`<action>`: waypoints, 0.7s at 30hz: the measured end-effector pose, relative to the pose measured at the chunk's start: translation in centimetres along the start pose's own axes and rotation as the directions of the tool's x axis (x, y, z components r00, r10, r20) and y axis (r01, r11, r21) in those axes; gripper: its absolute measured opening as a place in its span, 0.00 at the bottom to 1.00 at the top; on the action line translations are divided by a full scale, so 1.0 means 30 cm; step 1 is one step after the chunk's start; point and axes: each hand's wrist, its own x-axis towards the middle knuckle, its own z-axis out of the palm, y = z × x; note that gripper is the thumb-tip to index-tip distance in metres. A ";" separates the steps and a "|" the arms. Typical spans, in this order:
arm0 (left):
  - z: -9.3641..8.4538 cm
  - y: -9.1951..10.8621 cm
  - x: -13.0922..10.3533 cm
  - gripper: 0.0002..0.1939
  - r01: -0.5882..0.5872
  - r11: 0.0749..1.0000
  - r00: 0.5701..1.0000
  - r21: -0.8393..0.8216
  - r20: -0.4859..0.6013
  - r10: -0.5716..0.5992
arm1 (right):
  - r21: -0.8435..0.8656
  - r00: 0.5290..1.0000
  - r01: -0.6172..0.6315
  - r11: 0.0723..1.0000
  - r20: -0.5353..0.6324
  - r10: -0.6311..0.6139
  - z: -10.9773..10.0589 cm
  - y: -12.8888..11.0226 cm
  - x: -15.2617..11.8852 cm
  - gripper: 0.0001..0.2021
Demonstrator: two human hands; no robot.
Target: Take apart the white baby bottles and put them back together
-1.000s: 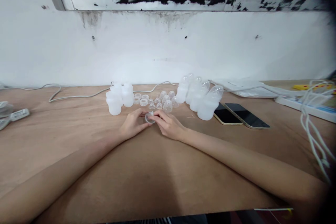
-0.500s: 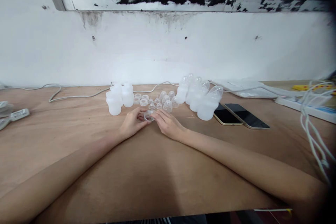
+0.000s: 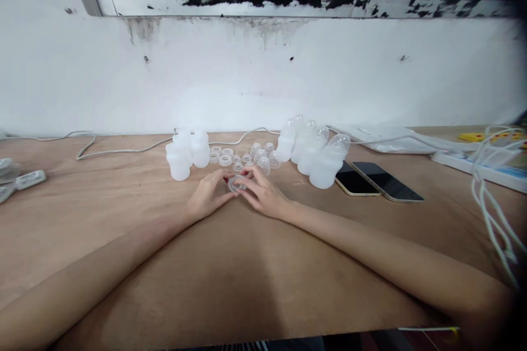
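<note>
Near the middle of the table, my left hand (image 3: 209, 194) and my right hand (image 3: 265, 193) both grip a clear bottle collar ring (image 3: 236, 184), its round opening showing between the fingertips. Whether something sits inside the ring is too small to tell. Just beyond lie several loose collar rings (image 3: 225, 160), small clear bottle nipples (image 3: 237, 164) and clear domed caps (image 3: 263, 164). Frosted white bottles without tops (image 3: 178, 162) stand behind my left hand. To the right, several bottles wearing domed caps (image 3: 323, 167) stand in a group.
Two phones (image 3: 387, 181) lie right of the capped bottles. A white power strip (image 3: 473, 167) and tangled white cables (image 3: 488, 208) occupy the right side. White adapters (image 3: 28, 179) rest at the far left. A thin cable (image 3: 119, 151) runs along the wall.
My right hand's fingers have spread from a pinch to curve around the ring's right side. The ring has shifted slightly right and nearer me.
</note>
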 end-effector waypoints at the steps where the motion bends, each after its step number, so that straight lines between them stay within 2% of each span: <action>1: -0.001 0.002 0.000 0.15 -0.020 1.000 1.000 -0.014 0.004 0.020 | 0.022 0.999 -0.050 0.999 -0.004 0.050 0.001 0.003 0.000 0.13; 4: -0.003 0.010 -0.003 0.14 -0.077 0.996 0.997 -0.042 0.024 0.078 | 0.110 0.979 -0.195 0.975 0.075 0.187 0.008 0.017 0.002 0.23; 6: -0.003 0.016 -0.005 0.13 -0.094 0.994 0.994 -0.050 0.043 0.097 | 0.147 0.958 -0.263 0.953 0.160 0.240 0.011 0.026 0.004 0.23; 8: -0.002 0.022 -0.006 0.15 -0.102 0.993 0.992 -0.062 0.064 0.106 | 0.147 0.945 -0.300 0.942 0.181 0.273 0.012 0.030 0.005 0.19; 11: 0.001 0.023 -0.005 0.18 -0.079 0.993 0.995 -0.083 0.051 0.083 | 0.134 0.951 -0.294 0.946 0.145 0.275 0.008 0.027 0.006 0.16; 15: 0.008 0.012 -0.003 0.08 -0.002 1.000 1.000 -0.020 0.026 0.003 | 0.122 0.966 -0.234 0.965 0.142 0.217 0.001 0.015 0.004 0.14; 21: 0.023 0.016 0.001 0.03 0.034 0.998 0.998 0.054 0.051 -0.037 | 0.086 0.970 -0.191 0.978 0.169 0.174 0.008 0.013 -0.001 0.13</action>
